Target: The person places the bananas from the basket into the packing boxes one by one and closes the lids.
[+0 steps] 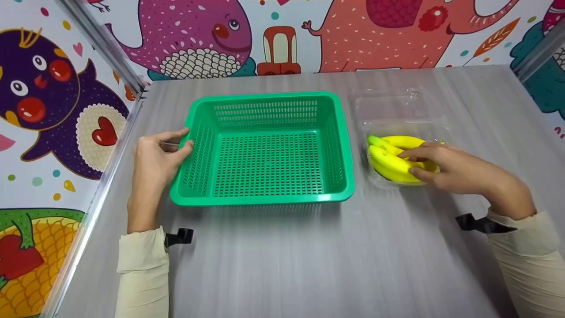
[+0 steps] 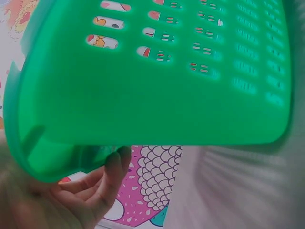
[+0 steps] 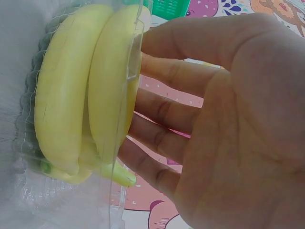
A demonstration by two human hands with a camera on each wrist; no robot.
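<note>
A green plastic basket with slotted walls stands on the table. My left hand grips its left rim, thumb over the edge and fingers on the outside. The left wrist view shows the basket wall large, with the fingers curled below it. To the right, a bunch of yellow bananas lies in a clear plastic clamshell box, its lid folded back. My right hand reaches over the box and touches the bananas. In the right wrist view its fingers are nearly straight; their tips are hidden behind the fruit.
The grey wood-grain table carries the basket and the box side by side. Upright panels with cartoon animals border it at the back and sides. A metal strip runs along the left edge.
</note>
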